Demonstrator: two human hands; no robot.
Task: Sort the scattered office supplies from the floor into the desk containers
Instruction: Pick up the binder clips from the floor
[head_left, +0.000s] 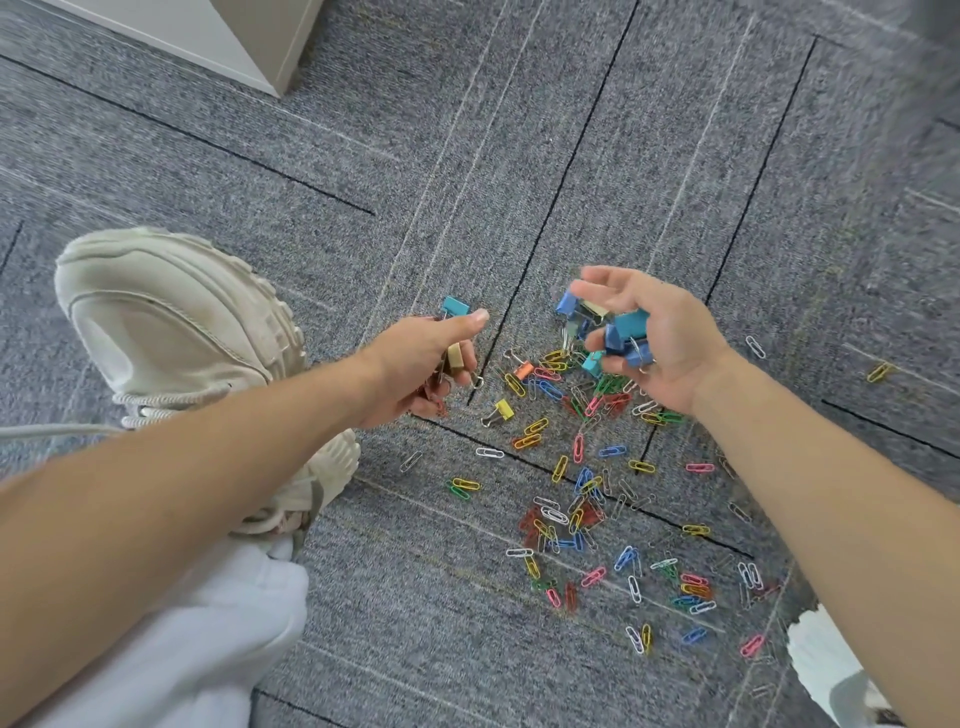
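Clips held in the left grip and the right grip, low over the carpet floor.
Fingers of the left grip clamped tight on a teal binder clip and a tan binder clip, thumb on top. Palm of the right grip turned up, fingers bent round a heap of blue binder clips. On the floor below, lots of bright paper clips spread about: red, blue, yellow, green, pink, white. Among them a yellow binder clip and an orange binder clip, loose between the two grips. At the left, a big cream shoe and a white trouser leg. At the top, a corner of a white cabinet.
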